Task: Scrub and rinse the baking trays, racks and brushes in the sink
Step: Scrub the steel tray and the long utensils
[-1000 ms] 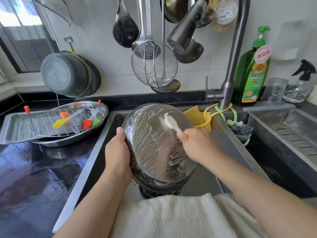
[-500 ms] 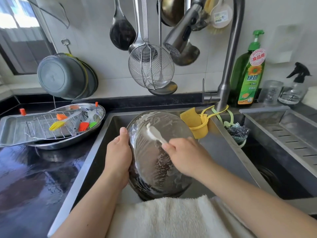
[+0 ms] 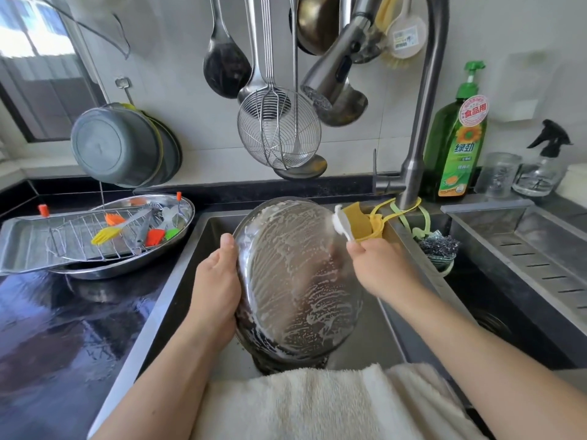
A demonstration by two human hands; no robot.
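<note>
My left hand (image 3: 219, 290) grips the left rim of the round, soap-streaked steel tray (image 3: 295, 281), fingers curled behind it and thumb up along the edge, holding it tilted on its side over the steel sink (image 3: 190, 274). My right hand (image 3: 381, 265) pinches the white scrubbing pad (image 3: 341, 222) at the tray's upper right rim, foam on the tip. White suds run in streaks across the whole tray face. Over on the dark counter to the left sits the rectangular steel baking tray (image 3: 25, 246) with the wire rack (image 3: 79, 236) on it, overlapping an oval steel dish (image 3: 184, 211). The yellow, orange, red and green silicone brushes (image 3: 106, 235) lie across the rack. A cream towel (image 3: 317, 404) drapes the sink's near edge.
</note>
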